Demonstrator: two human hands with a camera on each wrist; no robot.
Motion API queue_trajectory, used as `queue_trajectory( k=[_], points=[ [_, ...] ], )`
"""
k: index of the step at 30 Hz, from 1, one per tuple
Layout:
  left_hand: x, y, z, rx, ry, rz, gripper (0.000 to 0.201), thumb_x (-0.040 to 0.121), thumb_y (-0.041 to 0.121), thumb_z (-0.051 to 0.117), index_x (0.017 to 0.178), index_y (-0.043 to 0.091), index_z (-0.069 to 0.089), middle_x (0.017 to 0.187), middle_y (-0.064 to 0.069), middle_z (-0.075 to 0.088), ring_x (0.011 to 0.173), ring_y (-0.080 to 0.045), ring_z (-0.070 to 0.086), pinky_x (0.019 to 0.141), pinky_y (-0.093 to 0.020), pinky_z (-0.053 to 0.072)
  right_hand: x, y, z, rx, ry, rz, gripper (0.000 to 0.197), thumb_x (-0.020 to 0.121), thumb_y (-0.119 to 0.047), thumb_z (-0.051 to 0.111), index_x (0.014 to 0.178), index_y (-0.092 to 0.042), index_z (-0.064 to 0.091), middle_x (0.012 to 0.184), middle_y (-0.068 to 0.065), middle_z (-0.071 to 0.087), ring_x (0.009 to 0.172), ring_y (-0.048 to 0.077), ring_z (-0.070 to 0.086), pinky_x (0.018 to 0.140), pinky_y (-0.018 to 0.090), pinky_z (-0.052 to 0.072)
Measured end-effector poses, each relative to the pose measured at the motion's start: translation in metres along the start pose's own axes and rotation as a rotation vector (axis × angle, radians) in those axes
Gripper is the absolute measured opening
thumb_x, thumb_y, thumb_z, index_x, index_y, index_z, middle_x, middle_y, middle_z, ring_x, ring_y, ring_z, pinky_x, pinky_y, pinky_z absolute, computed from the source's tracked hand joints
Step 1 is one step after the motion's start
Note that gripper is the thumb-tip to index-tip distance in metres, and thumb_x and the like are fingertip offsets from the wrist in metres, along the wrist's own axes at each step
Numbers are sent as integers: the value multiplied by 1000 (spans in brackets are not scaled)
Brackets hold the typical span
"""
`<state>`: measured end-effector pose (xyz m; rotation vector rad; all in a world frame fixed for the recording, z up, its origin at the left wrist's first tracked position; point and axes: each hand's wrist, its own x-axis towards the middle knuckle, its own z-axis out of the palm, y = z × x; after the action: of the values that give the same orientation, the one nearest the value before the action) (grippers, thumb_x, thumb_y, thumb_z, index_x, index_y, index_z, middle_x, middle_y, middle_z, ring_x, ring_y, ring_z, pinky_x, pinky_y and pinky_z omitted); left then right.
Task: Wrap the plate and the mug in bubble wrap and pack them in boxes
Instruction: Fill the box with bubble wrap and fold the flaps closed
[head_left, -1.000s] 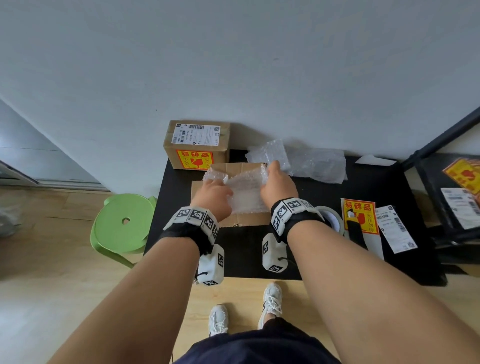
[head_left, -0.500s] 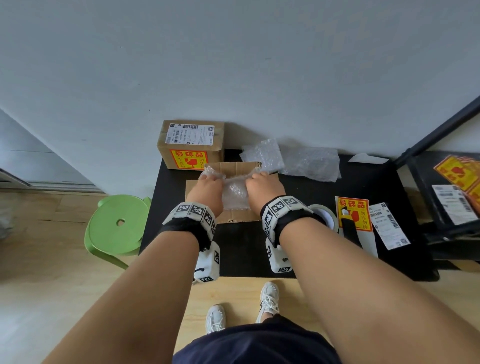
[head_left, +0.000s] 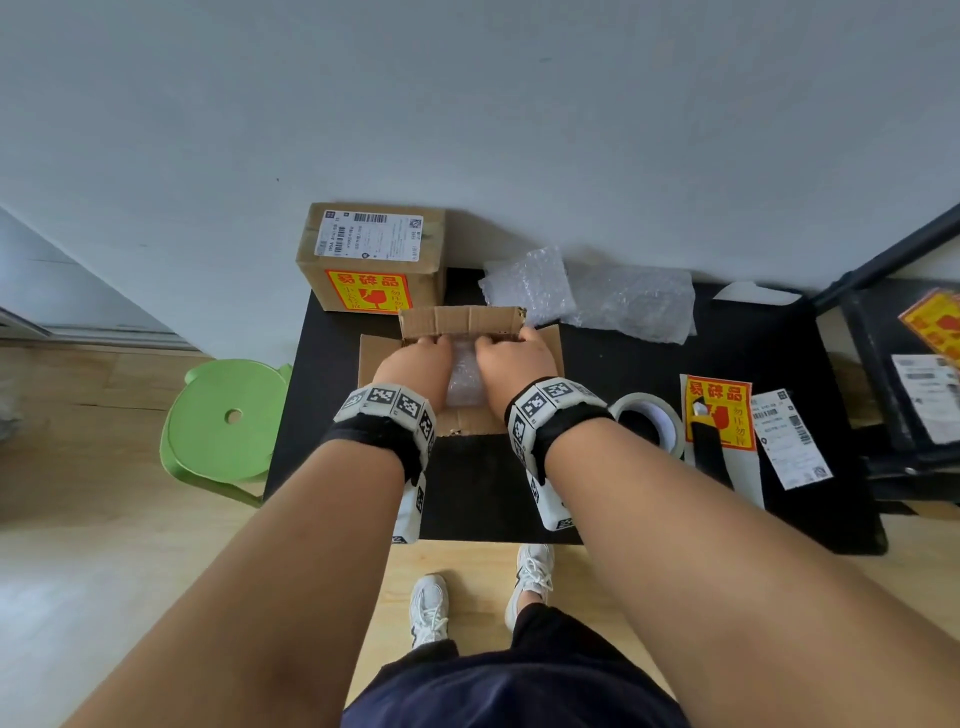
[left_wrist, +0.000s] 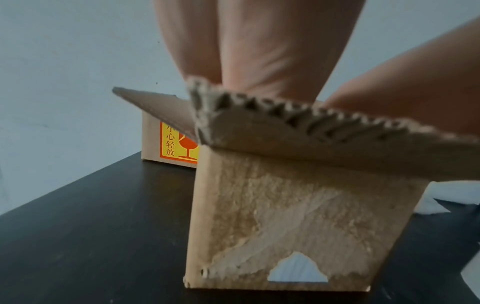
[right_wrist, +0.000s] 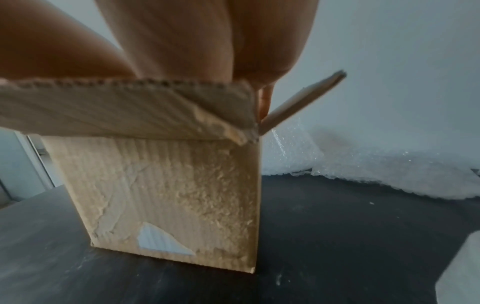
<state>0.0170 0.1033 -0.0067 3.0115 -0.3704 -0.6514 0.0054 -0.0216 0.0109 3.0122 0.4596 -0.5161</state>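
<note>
A bubble-wrapped bundle (head_left: 464, 376) sits down inside the open cardboard box (head_left: 467, 322) on the black table (head_left: 483, 493); what it wraps is hidden. My left hand (head_left: 415, 364) holds its left side and my right hand (head_left: 514, 361) its right side. The fingers of both reach down into the box, so their tips are out of sight. In the left wrist view my left hand (left_wrist: 259, 82) drops behind the box's near flap (left_wrist: 337, 144). The right wrist view shows my right hand (right_wrist: 207, 61) doing likewise behind the torn flap (right_wrist: 130, 111).
A sealed box (head_left: 371, 257) with a fragile sticker stands at the table's back left. Loose bubble wrap (head_left: 623, 304) lies at the back. A tape roll (head_left: 649, 423), a fragile sticker (head_left: 719, 410) and a shipping label (head_left: 789, 444) lie right. A green stool (head_left: 228, 415) stands left.
Both hands have lowered the bubble-wrapped bundle from above the box down into it, and have come closer together. The far flap now stands up behind them.
</note>
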Motion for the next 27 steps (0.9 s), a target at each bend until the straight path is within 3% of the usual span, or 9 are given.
queue_trajectory(
  k=[5,8,10,14,17,19,21,23,27],
  points=[
    [5,1,-1,29,-51,11,44,90,5,52,132,4,39,127,-19,53,111,-36,59,88,-43,51,12,2,6,-65,-18,-23,21,90,-14,49,110,-10,56,93,1,70,97,23,63,114,40,18],
    [2,-1,-1,61,-37,31,43,90,5,54,132,5,43,129,-16,53,115,-32,57,92,-41,49,10,3,5,-59,-51,-35,14,91,-16,49,100,-15,59,96,0,68,100,21,60,115,39,16],
    [-3,-1,-1,132,6,59,41,91,6,55,131,7,47,130,-13,52,119,-29,53,95,-39,47,8,3,2,-64,-77,-28,15,90,-17,51,100,-17,62,105,2,65,108,21,57,116,40,15],
    [-11,-3,-5,327,77,129,34,92,13,56,125,12,58,128,-9,53,125,-27,44,99,-36,42,4,1,-5,-151,-51,-7,30,89,-20,54,117,-18,63,126,6,53,125,26,42,111,43,22],
    [-15,-8,-16,234,48,33,28,86,18,62,115,16,64,119,-8,57,110,-24,56,81,-34,48,1,3,-13,-172,-65,32,26,89,-21,53,114,-22,63,121,5,57,123,25,44,109,43,23],
    [-19,-11,-23,188,40,-4,21,85,23,61,105,21,66,101,0,61,91,-19,59,66,-31,44,-1,5,-18,-160,-71,53,22,88,-20,55,108,-23,63,116,2,60,119,24,48,109,43,22],
    [-21,-15,-26,200,24,-19,14,86,25,59,97,24,67,84,6,61,75,-16,55,61,-31,40,-2,8,-21,-149,-78,68,20,88,-19,54,105,-24,63,111,1,63,117,23,50,108,42,22],
    [-22,-18,-26,207,10,-30,15,87,24,58,100,24,66,85,6,63,76,-17,58,60,-31,40,-1,9,-19,-124,-80,85,21,89,-20,54,108,-24,62,109,-1,64,114,22,54,106,42,23],
    [-18,-16,-19,207,-30,-9,23,90,13,53,108,19,64,102,0,67,97,-23,64,66,-32,41,2,11,-6,-87,-56,93,22,91,-23,51,112,-26,58,104,-3,68,107,22,59,100,41,27]
  ],
)
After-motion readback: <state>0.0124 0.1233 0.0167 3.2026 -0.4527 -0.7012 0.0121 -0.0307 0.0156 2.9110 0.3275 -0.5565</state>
